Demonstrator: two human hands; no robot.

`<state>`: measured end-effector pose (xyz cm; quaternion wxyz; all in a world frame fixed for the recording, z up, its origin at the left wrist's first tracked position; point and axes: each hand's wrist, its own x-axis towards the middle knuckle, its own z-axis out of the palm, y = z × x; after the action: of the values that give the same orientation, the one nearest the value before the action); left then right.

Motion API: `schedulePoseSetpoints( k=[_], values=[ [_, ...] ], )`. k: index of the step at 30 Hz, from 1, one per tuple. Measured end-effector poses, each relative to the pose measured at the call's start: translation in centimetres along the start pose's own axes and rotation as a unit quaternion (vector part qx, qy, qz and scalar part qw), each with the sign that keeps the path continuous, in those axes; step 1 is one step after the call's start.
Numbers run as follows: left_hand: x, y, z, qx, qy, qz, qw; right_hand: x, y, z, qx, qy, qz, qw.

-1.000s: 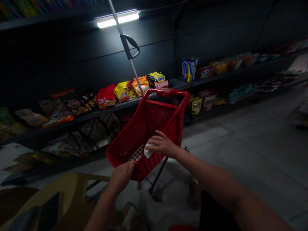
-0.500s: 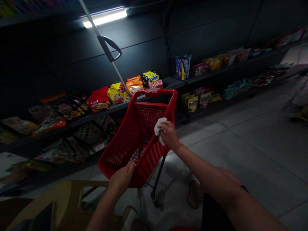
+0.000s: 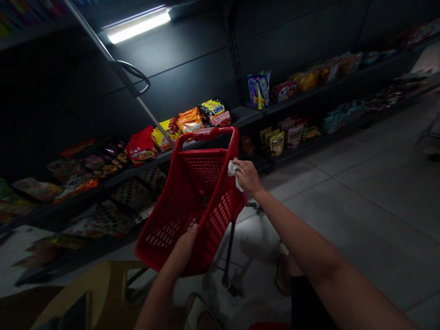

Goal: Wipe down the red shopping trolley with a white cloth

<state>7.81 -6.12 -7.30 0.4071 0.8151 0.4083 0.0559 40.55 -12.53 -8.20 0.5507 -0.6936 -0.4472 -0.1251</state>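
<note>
A red plastic shopping cart [image 3: 217, 215] with perforated sides stands at an angle in front of me. My right hand [image 3: 250, 177] is closed around a crumpled white cloth [image 3: 235, 170], pressed to the upper rim of the cart's right side, just below the handle. Down at the near end, my left hand [image 3: 187, 242] grips the cart's rim, its fingers partly hidden inside the basket. The cart's red handle bar [image 3: 208, 133] faces the shelf, with neither hand on it.
Dark shelves hold orange noodle packs [image 3: 190, 121], red packs [image 3: 140, 145] and other snack bags. A metal pole with a black grip [image 3: 128, 79] leans there under a lit tube [image 3: 139, 25]. A yellowish plastic chair [image 3: 103, 286] stands at lower left, on a tiled floor [image 3: 309, 197].
My right hand and the cloth have moved up along the cart's right rim toward the handle. My left hand stays at the near end, and the view has shifted slightly.
</note>
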Motion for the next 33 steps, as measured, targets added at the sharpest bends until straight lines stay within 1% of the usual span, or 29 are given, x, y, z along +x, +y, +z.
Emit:
schedulePoseSetpoints(
  k=[2,4,5,7,8,9,10,11,13,14,15,16,17,19,21,23,25,27,29,31,32,33],
  values=[
    [-0.3,0.3,0.1,-0.007,-0.005,0.022,1.0,-1.4,-0.9,1.6,0.016,-0.014,-0.041,0.999],
    [-0.5,0.5,0.2,-0.008,-0.006,0.03,0.999,-3.9,-2.1,3.0,0.036,-0.034,-0.089,0.995],
    [-0.6,0.4,0.2,-0.002,-0.002,0.031,1.0,-5.1,-2.7,3.4,0.046,-0.056,-0.119,0.99],
    [-0.7,0.4,0.2,0.024,0.009,0.034,0.999,-6.9,-3.5,3.6,0.068,-0.123,-0.198,0.97],
    [-0.8,0.3,0.2,0.039,0.015,0.036,0.998,-7.3,-3.7,3.3,0.075,-0.157,-0.238,0.956],
    [-1.0,0.3,0.2,0.055,0.019,0.039,0.998,-7.1,-3.7,3.0,0.079,-0.181,-0.265,0.944],
    [-1.2,0.4,0.2,0.069,0.023,0.04,0.997,-6.6,-3.6,2.6,0.079,-0.185,-0.269,0.942],
    [-1.4,0.5,0.2,0.082,0.026,0.039,0.996,-5.7,-3.3,2.2,0.075,-0.168,-0.25,0.951],
    [-2.1,0.7,0.3,0.108,0.026,0.039,0.993,-3.4,-2.6,1.5,0.061,-0.093,-0.17,0.979],
    [-2.5,0.8,0.4,0.123,0.024,0.038,0.991,-2.2,-2.1,1.3,0.055,-0.053,-0.127,0.989],
    [-3.0,0.9,0.5,0.139,0.023,0.036,0.989,-1.1,-1.7,1.2,0.051,-0.024,-0.09,0.994],
    [-3.3,1.0,0.7,0.154,0.022,0.031,0.987,-0.3,-1.4,1.2,0.047,-0.008,-0.061,0.997],
    [-3.6,1.0,0.8,0.168,0.022,0.026,0.985,0.2,-1.2,1.4,0.044,-0.004,-0.042,0.998],
    [-4.0,1.0,1.0,0.187,0.024,0.019,0.982,0.2,-1.2,1.9,0.035,-0.014,-0.019,0.999],
    [-4.1,0.9,0.9,0.194,0.03,0.019,0.98,-1.1,-1.7,2.5,0.022,-0.045,-0.031,0.998],
    [-3.9,0.7,0.7,0.196,0.038,0.022,0.98,-3.3,-3.0,2.9,0.009,-0.09,-0.07,0.993],
    [-3.6,0.5,0.4,0.191,0.045,0.024,0.98,-6.4,-5.0,3.2,-0.006,-0.15,-0.135,0.979],
    [-3.2,0.1,0.1,0.174,0.05,0.03,0.983,-9.9,-7.5,3.1,-0.011,-0.212,-0.227,0.95],
    [-2.9,-0.3,-0.1,0.15,0.056,0.028,0.987,-12.9,-9.8,3.0,0.0,-0.26,-0.333,0.906],
    [-2.8,-0.6,-0.1,0.124,0.058,0.023,0.99,-14.5,-11.1,2.8,0.009,-0.277,-0.416,0.866],
    [-2.8,-0.6,-0.1,0.113,0.057,0.022,0.992,-14.5,-11.1,2.7,0.009,-0.275,-0.434,0.858],
    [-2.8,-0.7,-0.1,0.106,0.06,0.022,0.992,-13.9,-10.7,2.7,0.005,-0.266,-0.43,0.862]
  ],
)
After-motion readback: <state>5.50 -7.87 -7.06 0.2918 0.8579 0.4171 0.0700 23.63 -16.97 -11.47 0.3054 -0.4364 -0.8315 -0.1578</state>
